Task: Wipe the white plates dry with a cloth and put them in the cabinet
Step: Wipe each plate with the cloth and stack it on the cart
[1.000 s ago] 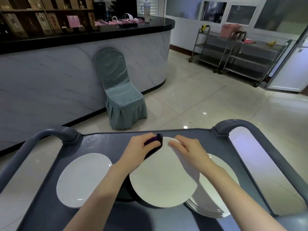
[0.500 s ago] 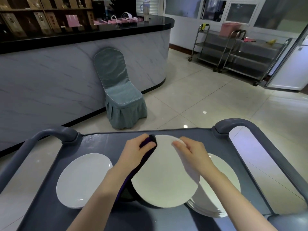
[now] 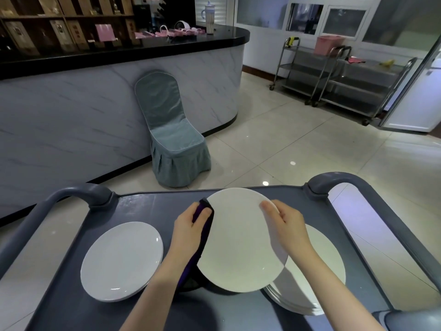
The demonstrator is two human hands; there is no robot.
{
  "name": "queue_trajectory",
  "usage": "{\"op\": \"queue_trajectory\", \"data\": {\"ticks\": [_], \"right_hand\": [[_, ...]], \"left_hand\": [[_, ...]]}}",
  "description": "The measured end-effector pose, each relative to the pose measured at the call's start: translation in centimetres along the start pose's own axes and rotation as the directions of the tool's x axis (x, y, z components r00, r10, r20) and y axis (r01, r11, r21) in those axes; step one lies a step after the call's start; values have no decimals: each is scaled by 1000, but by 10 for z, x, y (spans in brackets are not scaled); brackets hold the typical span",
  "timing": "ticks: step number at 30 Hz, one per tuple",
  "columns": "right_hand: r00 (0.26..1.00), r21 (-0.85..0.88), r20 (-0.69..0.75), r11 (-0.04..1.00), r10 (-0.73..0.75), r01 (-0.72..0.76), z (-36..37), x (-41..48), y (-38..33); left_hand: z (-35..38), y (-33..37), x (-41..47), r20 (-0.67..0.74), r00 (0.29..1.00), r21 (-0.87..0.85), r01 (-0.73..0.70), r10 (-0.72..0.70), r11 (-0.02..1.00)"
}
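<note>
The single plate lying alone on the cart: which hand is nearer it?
Left. The left hand, gripping the cloth, is just right of the single plate; the right hand grips the lifted plate, farther right.

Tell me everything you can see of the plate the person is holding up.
It is a round, plain white plate, glossy and likely ceramic, held above the grey cart with its face towards the camera. The left hand presses a dark purple cloth against its left edge; the right hand grips its right edge, fingers on the face. In this view its lower right overlaps a stack of plates.
</note>
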State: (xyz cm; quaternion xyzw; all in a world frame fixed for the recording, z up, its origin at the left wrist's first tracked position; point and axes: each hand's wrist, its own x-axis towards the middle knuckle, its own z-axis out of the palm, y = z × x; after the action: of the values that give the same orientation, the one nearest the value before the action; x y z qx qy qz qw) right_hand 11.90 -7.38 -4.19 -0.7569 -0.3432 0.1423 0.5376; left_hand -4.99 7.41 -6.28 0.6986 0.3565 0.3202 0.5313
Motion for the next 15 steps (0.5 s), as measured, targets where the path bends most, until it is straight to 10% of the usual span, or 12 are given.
{"op": "queue_trajectory", "data": {"ticks": [7, 11, 15], "right_hand": [[960, -151, 232, 968, -160, 198, 14, -3, -11], [999, -17, -42, 1000, -23, 22, 3, 4, -18], [903, 301, -389, 952, 181, -61, 28, -8, -26]], "left_hand": [[-4, 25, 20, 409, 894, 194, -280, 182, 940], [-8, 19, 17, 112, 984, 100, -151, 140, 983], [14, 7, 0, -267, 943, -222, 141, -199, 965]]}}
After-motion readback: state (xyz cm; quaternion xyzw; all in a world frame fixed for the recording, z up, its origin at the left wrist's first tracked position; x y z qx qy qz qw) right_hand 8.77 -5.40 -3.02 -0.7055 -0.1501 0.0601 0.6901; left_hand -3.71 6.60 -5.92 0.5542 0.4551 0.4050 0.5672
